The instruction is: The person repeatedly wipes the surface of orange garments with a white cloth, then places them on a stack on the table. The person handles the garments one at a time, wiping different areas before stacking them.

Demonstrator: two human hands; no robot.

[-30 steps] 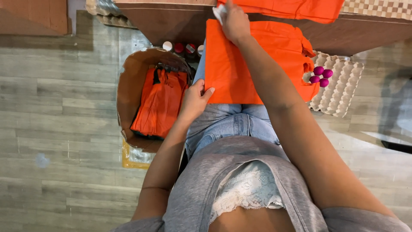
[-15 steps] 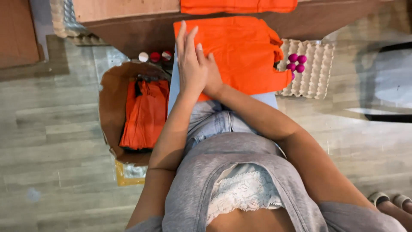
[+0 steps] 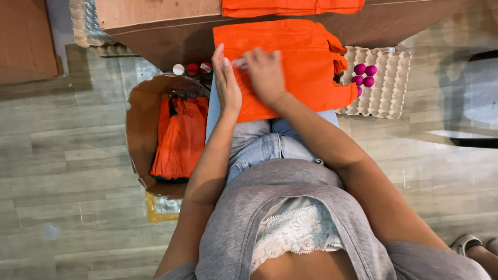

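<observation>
flat hands (image 3: 226, 83) on smooth orange cloth (image 3: 301, 57)

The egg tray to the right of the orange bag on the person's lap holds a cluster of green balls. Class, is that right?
Not quite. In the head view the egg tray does sit right of the orange bag, but the balls in it are magenta-pink, not green.
</observation>
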